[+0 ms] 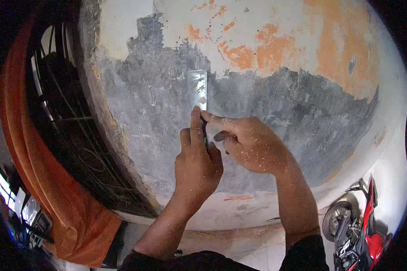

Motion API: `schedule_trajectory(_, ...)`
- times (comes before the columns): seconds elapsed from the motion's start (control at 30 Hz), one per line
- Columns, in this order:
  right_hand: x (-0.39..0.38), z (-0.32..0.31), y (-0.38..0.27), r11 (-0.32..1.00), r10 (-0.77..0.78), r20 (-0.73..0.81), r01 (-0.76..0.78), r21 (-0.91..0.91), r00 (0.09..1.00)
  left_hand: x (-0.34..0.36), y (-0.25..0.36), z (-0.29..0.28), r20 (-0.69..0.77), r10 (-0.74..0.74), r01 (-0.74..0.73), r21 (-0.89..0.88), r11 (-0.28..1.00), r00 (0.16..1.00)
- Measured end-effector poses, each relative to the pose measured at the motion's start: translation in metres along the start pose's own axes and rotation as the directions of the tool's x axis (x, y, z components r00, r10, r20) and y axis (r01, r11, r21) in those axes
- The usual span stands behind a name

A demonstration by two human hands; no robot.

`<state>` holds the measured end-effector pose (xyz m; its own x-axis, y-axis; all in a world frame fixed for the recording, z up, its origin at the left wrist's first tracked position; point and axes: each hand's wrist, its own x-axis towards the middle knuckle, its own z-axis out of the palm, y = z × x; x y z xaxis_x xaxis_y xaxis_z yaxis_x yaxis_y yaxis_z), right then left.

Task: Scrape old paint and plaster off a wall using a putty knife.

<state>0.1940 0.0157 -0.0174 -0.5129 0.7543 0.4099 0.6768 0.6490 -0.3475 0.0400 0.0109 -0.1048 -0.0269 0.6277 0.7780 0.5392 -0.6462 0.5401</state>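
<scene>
My left hand (194, 158) is closed around the dark handle of a scraper (197, 88), its index finger stretched along the base of the blade. The long metal blade points up and lies before the grey part of the wall (267, 104); pale smears and a small light patch show on it. From the right, my right hand (255, 142) reaches across, its index finger stretched out to the lower end of the blade beside my left fingertip. Its thumb stands apart below, with a dark tip. Light specks dot my right hand and forearm.
White and orange paint (267, 45) covers the upper wall, patchy and peeling. At left are a dark window with a metal grille (72, 117) and an orange curtain (72, 207). A red motorcycle (359, 226) stands at lower right.
</scene>
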Motion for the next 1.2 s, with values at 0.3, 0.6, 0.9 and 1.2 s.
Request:
schedule_trajectory(0.3,0.055,-0.06,0.049,0.422,-0.73,-0.219,0.176,-0.889,0.647,0.003,0.02,0.013,-0.077,-0.092,0.118,0.478,0.871,0.993)
schedule_trajectory(0.6,0.077,-0.074,0.075,0.42,-0.74,-0.174,0.245,-0.874,0.65,-0.003,0.03,0.005,-0.046,-0.088,0.099,0.537,0.838,0.995)
schedule_trajectory(0.9,0.073,-0.096,0.073,0.355,-0.714,-0.068,0.278,-0.892,0.696,0.01,0.048,-0.006,0.041,-0.243,0.193,0.492,0.849,0.969)
schedule_trajectory(1.2,0.078,-0.105,0.076,0.31,-0.721,-0.006,0.315,-0.897,0.693,0.01,0.046,-0.008,0.056,-0.158,0.105,0.523,0.846,0.986)
